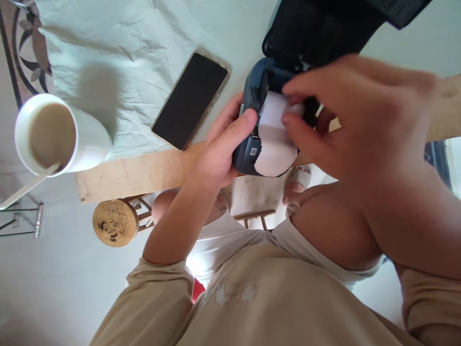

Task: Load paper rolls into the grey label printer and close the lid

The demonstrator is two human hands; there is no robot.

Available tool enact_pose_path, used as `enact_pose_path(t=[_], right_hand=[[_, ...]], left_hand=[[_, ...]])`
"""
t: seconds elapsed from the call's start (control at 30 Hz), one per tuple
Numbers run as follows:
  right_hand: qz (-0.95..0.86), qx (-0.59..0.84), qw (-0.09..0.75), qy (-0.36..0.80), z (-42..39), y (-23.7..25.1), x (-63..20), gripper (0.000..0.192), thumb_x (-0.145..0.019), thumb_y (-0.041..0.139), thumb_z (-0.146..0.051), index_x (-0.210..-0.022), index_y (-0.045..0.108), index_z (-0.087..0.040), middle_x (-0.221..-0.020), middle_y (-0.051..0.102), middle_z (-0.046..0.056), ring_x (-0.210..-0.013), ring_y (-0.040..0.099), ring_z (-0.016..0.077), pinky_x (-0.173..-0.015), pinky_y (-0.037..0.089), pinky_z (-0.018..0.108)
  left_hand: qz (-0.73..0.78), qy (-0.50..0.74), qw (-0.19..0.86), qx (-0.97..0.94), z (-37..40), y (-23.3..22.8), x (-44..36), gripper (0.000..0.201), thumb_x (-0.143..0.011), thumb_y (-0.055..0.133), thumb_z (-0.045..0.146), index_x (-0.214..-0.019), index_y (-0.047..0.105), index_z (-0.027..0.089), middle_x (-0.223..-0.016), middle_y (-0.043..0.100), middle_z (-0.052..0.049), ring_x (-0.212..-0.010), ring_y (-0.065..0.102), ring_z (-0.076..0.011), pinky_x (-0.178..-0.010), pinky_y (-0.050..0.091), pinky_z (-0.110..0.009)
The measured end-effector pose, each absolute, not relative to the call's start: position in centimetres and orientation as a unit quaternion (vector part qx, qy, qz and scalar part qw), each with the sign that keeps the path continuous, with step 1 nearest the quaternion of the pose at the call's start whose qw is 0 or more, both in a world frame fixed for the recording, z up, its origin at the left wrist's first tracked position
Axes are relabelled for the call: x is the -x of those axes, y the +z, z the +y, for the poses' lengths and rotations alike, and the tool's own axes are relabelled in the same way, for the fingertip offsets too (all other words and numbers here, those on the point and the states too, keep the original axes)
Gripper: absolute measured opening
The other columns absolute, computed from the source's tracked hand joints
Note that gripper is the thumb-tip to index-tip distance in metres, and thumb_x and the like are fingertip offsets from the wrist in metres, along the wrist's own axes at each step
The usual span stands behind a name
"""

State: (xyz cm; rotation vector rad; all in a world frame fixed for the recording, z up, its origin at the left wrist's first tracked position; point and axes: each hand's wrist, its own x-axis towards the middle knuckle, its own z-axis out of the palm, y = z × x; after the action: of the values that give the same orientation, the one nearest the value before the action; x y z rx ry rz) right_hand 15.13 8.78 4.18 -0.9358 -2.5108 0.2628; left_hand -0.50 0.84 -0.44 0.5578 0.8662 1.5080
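A small dark blue plastic printer with an open black lid (256,103) is held by its left flank in the left hand (219,154), whose thumb is laid across the front edge and whose fingers are wrapped around the far side; the hand is closed firmly on the housing. A white paper roll (275,132) is seated in the open bay of the printer, with a loose curved tail hanging toward the body.

The right hand (360,115) is set directly over the right side of the bay, partly open, with thumb and forefinger tips pinched lightly on the upper edge of the paper (whether the sheet is truly gripped or only touched cannot be told). The paper lies just left of and under these fingertips, its roll axis running across, from one hand toward the other. The right hand is the nearer to the paper.

Beyond the left hand, a black flat smartphone (190,100) lies on a pale crumpled cloth (118,43). Well to that hand's left, a white ceramic cup of milky drink (54,134) stands, with a stirrer in it.
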Motion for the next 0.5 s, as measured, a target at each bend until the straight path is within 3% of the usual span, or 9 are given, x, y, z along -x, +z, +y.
enact_pose_path(t=[0.13,0.27,0.33,0.43,0.5], right_hand=[[-0.929,0.345,0.134,0.013,8.5,4.1,-14.9,0.018,-0.09,0.052,-0.036,-0.1,0.065,-0.029,-0.112,0.067,-0.006,-0.075,0.058,0.0096,-0.059,0.031,0.029],[-0.927,0.357,0.106,0.036,8.7,3.9,-15.2,0.028,-0.086,0.057,-0.046,-0.11,0.061,-0.031,-0.078,0.064,-0.001,-0.065,0.051,0.0127,-0.057,0.024,0.027],[-0.916,0.377,0.113,0.081,8.7,4.2,-15.3,0.031,-0.081,0.064,-0.045,-0.107,0.061,-0.03,-0.071,0.059,-0.001,-0.061,0.05,0.0114,-0.06,0.028,0.027],[-0.896,0.353,0.165,0.212,8.6,4.9,-15.6,0.03,-0.076,0.07,-0.04,-0.101,0.059,-0.027,-0.09,0.063,-0.002,-0.061,0.053,0.006,-0.061,0.036,0.027],[-0.87,0.347,0.191,0.295,9.0,5.3,-16.0,0.037,-0.079,0.068,-0.045,-0.11,0.058,-0.027,-0.104,0.064,0.001,-0.066,0.058,0.0071,-0.056,0.038,0.026]], left_hand=[[0.394,0.656,0.599,-0.238,0.8,-0.3,0.3,0.021,-0.09,0.059,0.035,-0.103,0.064,0.021,-0.086,0.063,-0.001,-0.074,0.06,-0.0101,-0.061,0.044,-0.02],[0.401,0.656,0.592,-0.241,0.8,-0.1,0.1,0.017,-0.091,0.057,0.032,-0.1,0.066,0.021,-0.084,0.063,-0.002,-0.073,0.06,-0.0107,-0.062,0.045,-0.02],[0.404,0.658,0.586,-0.245,0.8,0.0,0.0,0.019,-0.091,0.058,0.034,-0.1,0.067,0.02,-0.081,0.062,-0.002,-0.071,0.059,-0.0093,-0.058,0.043,-0.019],[0.412,0.662,0.579,-0.238,0.7,0.0,-0.1,0.025,-0.091,0.059,0.04,-0.103,0.065,0.018,-0.079,0.062,-0.001,-0.069,0.059,-0.0078,-0.056,0.043,-0.016],[0.413,0.666,0.579,-0.225,0.7,-0.1,0.0,0.025,-0.091,0.059,0.04,-0.103,0.065,0.018,-0.08,0.063,0.0,-0.069,0.061,-0.0075,-0.057,0.046,-0.016]])
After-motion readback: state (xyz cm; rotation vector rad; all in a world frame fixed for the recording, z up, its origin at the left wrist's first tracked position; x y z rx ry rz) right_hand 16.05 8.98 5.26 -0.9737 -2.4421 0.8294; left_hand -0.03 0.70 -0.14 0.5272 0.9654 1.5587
